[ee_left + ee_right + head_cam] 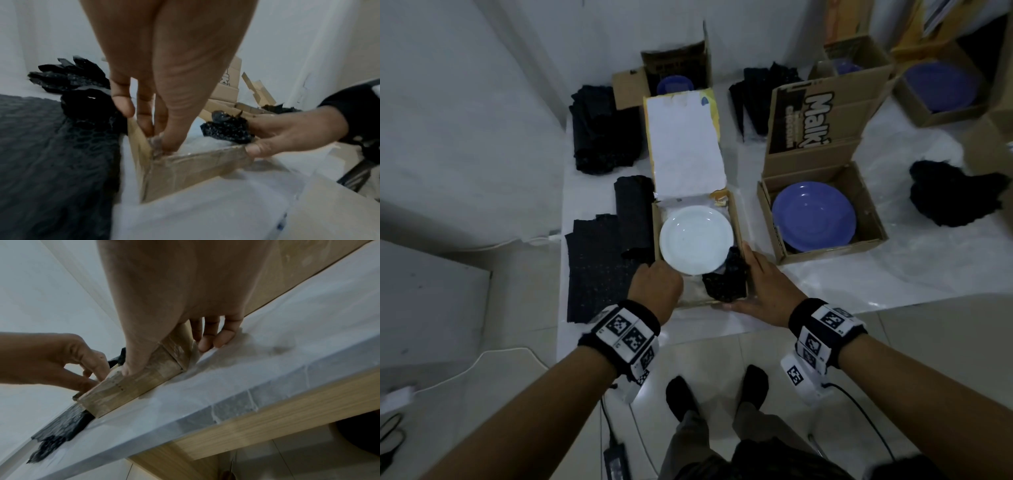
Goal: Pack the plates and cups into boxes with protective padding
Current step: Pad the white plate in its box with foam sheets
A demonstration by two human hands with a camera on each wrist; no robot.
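Note:
A white plate (695, 238) lies in an open cardboard box (698, 303) lined with clear wrap, in the middle of the covered table. A crumpled piece of black bubble wrap (726, 277) fills the box's near right corner beside the plate. My left hand (659, 282) grips the near left corner, one finger outside the wall and the others inside (156, 129). My right hand (755, 274) holds the near right corner, its thumb (128, 369) on the front wall and the fingers along the right side. The box (133, 386) sits close to the table's front edge.
Flat sheets of black bubble wrap (599, 270) lie left of the box. To the right stands a second box with a blue plate (813, 217). More boxes with blue plates stand at the back, and a black wad (955, 195) lies far right. The box's white lid flap (686, 144) stands open.

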